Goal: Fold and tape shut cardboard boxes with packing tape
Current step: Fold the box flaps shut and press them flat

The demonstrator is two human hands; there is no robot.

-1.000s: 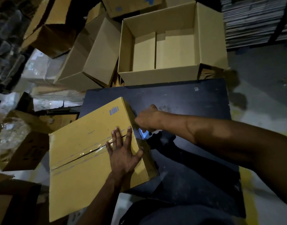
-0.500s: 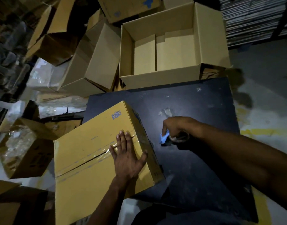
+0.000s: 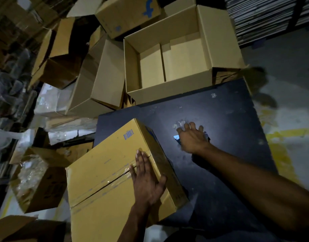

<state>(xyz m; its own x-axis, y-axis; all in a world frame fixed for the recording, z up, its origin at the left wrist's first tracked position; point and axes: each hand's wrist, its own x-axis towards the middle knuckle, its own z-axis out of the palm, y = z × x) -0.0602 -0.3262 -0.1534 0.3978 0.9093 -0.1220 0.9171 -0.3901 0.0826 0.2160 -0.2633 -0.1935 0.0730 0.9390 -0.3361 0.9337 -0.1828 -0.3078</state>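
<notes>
A closed yellow cardboard box (image 3: 106,159) lies on the left end of the black table (image 3: 228,123), overhanging its edge. Clear packing tape (image 3: 99,185) runs along the box's centre seam. My left hand (image 3: 146,180) presses flat on the box top at the right end of the seam, fingers straight. My right hand (image 3: 192,138) is over the table to the right of the box, fingers spread above the tape dispenser (image 3: 176,137). Only the dispenser's blue tip and a bit of its far side show from under the hand.
An open empty box (image 3: 167,95) stands against the table's far edge. More open and tipped boxes (image 3: 104,81) pile up at the left and back, one with a blue logo (image 3: 125,13). Stacked flat cardboard (image 3: 265,16) is at the back right. Plastic-wrapped bundles (image 3: 33,179) lie at the left.
My right hand carried the tape dispenser away from the box's side onto the table, and its fingers have now spread over it. My left hand stayed flat on the box.
</notes>
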